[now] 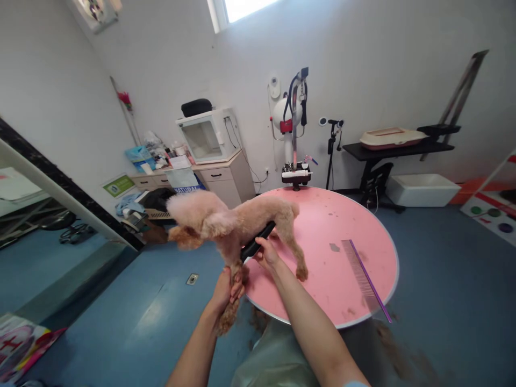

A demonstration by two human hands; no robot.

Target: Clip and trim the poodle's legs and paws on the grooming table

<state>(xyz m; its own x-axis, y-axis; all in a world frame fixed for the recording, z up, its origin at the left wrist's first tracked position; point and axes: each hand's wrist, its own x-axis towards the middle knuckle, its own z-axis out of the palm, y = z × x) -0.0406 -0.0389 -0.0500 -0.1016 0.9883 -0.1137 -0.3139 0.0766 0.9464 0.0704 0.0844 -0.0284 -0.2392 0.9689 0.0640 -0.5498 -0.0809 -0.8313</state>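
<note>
A curly apricot dog (258,212) stands on the round pink table (322,226), its head turned to the left over the table's edge. My left hand (229,287) is wrapped round one of its front legs, and the paw (228,318) hangs below my fingers. In my right hand (266,253) is a black hair clipper (258,242), slanted along the dog's lower chest, its front end close to the top of the held leg. Whether the blade touches the fur I cannot make out. A purple-backed comb (368,279) lies on the right part of the table.
A grooming arm (296,123) with a tool tray (296,174) rises at the table's far edge. Behind are a drawer cabinet (220,174) with a white glass-fronted box (207,137), and a black table (363,151) at right. Hair clumps (389,344) lie on the floor.
</note>
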